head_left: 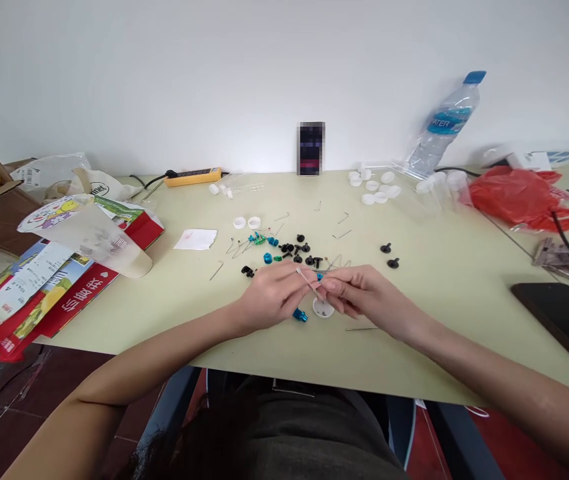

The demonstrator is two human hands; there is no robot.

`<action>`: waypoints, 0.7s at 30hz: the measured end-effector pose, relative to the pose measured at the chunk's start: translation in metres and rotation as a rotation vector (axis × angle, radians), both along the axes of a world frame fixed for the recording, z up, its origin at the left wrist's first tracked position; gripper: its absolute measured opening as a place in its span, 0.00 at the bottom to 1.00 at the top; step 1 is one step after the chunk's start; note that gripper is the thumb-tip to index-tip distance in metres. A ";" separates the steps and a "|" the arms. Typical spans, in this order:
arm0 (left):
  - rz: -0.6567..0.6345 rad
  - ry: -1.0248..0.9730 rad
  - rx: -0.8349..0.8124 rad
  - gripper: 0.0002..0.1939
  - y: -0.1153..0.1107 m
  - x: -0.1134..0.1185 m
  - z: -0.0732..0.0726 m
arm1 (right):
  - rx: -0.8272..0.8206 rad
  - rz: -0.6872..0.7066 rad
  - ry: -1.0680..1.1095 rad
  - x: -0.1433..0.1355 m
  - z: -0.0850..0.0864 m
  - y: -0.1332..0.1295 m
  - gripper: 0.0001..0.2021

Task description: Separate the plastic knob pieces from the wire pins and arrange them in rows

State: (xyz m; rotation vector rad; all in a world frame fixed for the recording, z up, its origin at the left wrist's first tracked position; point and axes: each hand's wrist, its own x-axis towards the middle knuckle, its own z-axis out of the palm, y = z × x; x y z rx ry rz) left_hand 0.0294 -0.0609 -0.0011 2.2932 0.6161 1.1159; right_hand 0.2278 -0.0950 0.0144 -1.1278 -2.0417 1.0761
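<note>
Between left grip point(275, 292) and right grip point(371, 297) slants a thin pale stick point(307, 281).

On my pale tabletop point(264, 353) lies a cluster of black screws point(306, 247). Just left of that cluster I see small blue and green parts point(267, 258), then two white caps point(239, 223) and a paper slip point(195, 239) farther left, while a round white dish point(323, 311) and a blue piece point(300, 315) lie on its near side. Well to its right I have a red plastic bag point(514, 193) and a black phone point(564, 323); beyond it, a yellow power strip point(194, 177) sits to its left and some white lids point(381, 197) to its right.
</note>
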 end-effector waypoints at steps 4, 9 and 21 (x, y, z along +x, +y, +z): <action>-0.160 -0.082 -0.809 0.15 -0.003 0.005 0.003 | 1.091 -0.020 -0.433 0.009 -0.005 -0.002 0.09; -0.253 -0.125 -1.162 0.16 -0.001 0.004 0.004 | 1.539 0.139 -0.627 0.033 0.002 0.011 0.11; -0.274 -0.200 -1.130 0.14 0.008 0.003 0.002 | 0.289 -0.141 -0.184 0.015 0.002 0.004 0.15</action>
